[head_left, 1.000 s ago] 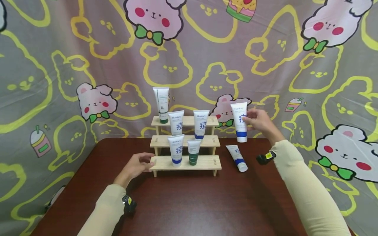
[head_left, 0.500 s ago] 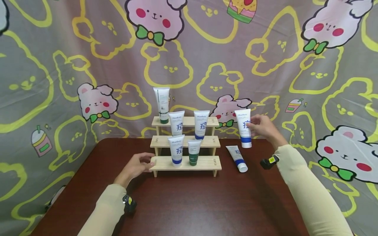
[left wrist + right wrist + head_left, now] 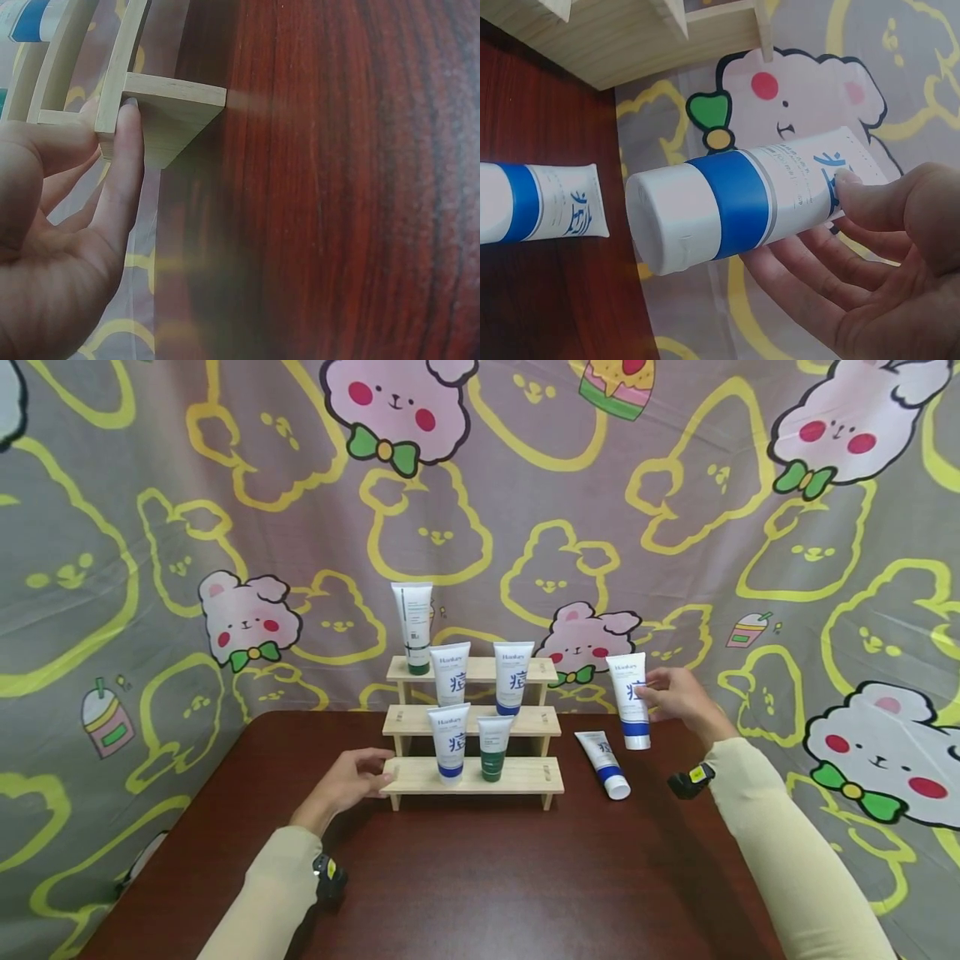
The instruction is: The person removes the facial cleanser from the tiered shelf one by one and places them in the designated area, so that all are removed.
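My right hand (image 3: 678, 697) holds a white and blue cream tube (image 3: 742, 202) upright, cap down, in the air right of the rack. In the right wrist view the thumb presses its printed face and the fingers lie behind it. At the left, my left hand (image 3: 348, 787) pinches the end of the bottom shelf of a three-tier wooden display rack (image 3: 517, 774), thumb above and a finger beneath the board (image 3: 112, 90). A second white and blue tube (image 3: 603, 766) lies on the table below the held one.
On the bottom shelf stand a blue-banded tube (image 3: 449, 743) and a small green and white tube (image 3: 492, 747). Two blue-banded tubes, one being this tube (image 3: 513, 678), are on the middle tier. A green-capped tube (image 3: 413, 627) tops the rack. A patterned curtain (image 3: 300, 527) hangs behind the table (image 3: 480, 877).
My right hand has moved right and downward with the tube, away from the rack. The left hand keeps its hold on the shelf end, and the other tubes stay in place.
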The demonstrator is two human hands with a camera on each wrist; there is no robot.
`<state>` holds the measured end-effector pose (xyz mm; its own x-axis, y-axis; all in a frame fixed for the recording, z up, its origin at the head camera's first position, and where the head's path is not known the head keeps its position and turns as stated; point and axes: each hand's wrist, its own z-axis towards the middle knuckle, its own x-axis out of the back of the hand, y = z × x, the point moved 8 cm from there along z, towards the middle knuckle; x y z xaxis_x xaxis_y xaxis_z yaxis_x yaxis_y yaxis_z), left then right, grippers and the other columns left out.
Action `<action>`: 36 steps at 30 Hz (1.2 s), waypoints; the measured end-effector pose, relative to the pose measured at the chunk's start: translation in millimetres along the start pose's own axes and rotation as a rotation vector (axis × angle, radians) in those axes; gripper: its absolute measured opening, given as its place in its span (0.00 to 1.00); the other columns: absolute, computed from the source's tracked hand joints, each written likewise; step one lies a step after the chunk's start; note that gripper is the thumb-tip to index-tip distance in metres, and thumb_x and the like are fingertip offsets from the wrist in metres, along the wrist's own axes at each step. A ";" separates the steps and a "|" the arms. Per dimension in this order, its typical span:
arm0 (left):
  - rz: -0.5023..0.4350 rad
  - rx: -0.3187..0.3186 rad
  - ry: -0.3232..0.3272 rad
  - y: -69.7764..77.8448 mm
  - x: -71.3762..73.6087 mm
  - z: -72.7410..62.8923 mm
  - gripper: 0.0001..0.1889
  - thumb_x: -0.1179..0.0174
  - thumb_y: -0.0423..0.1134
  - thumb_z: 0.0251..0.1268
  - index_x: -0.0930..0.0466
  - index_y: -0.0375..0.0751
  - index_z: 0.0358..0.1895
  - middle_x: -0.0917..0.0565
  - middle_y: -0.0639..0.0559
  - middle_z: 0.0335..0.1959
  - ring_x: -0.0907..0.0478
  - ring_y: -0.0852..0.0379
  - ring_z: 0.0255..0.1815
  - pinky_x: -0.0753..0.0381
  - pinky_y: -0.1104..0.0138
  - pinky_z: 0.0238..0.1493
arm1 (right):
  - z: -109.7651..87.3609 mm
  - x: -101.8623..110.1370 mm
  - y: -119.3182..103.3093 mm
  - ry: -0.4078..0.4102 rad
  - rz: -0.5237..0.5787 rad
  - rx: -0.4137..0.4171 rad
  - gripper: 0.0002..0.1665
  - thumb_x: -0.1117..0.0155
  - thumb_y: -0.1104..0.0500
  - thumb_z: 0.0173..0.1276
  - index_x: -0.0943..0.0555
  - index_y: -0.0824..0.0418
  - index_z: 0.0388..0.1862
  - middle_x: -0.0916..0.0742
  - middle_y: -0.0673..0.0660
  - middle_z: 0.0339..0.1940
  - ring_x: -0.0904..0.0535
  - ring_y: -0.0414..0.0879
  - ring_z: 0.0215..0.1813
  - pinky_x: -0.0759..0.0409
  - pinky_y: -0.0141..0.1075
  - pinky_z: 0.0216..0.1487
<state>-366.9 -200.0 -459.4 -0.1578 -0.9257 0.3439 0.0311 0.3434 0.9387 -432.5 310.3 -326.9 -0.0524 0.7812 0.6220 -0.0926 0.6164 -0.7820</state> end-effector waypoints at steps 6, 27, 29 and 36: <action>0.008 -0.004 0.003 0.5 0.0 -0.8 0.24 0.36 0.25 0.68 0.26 0.26 0.67 0.20 0.30 0.52 0.14 0.53 0.40 0.07 0.61 0.42 | -2.2 -2.9 12.4 -0.039 -0.012 -0.018 0.33 0.42 0.58 0.80 0.36 0.83 0.69 0.24 0.82 0.63 0.16 0.46 0.41 0.07 0.44 0.43; -0.003 0.006 -0.011 -1.6 -0.2 0.7 0.25 0.36 0.26 0.69 0.26 0.26 0.68 0.21 0.31 0.53 0.15 0.55 0.38 0.07 0.61 0.42 | -8.6 -13.6 51.8 -0.094 -0.077 -0.136 0.35 0.41 0.56 0.80 0.37 0.83 0.70 0.22 0.81 0.61 0.15 0.50 0.40 0.08 0.50 0.46; -0.004 0.001 -0.012 -1.1 -0.4 0.1 0.25 0.36 0.26 0.69 0.27 0.26 0.68 0.21 0.31 0.53 0.15 0.55 0.38 0.07 0.60 0.42 | -8.4 -14.8 55.4 -0.096 -0.069 -0.135 0.34 0.41 0.57 0.80 0.37 0.83 0.70 0.21 0.79 0.58 0.15 0.49 0.37 0.07 0.48 0.43; -0.018 -0.015 -0.016 0.1 0.5 0.6 0.25 0.37 0.25 0.68 0.27 0.25 0.67 0.21 0.31 0.51 0.15 0.56 0.38 0.07 0.61 0.42 | -8.7 -18.6 70.5 -0.119 -0.047 -0.150 0.31 0.41 0.60 0.79 0.34 0.83 0.66 0.15 0.71 0.44 0.15 0.47 0.34 0.08 0.50 0.42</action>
<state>-367.5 -200.3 -459.1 -0.1738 -0.9289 0.3270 0.0428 0.3246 0.9449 -429.4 340.0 -393.9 -0.1691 0.7398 0.6513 0.0509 0.6665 -0.7438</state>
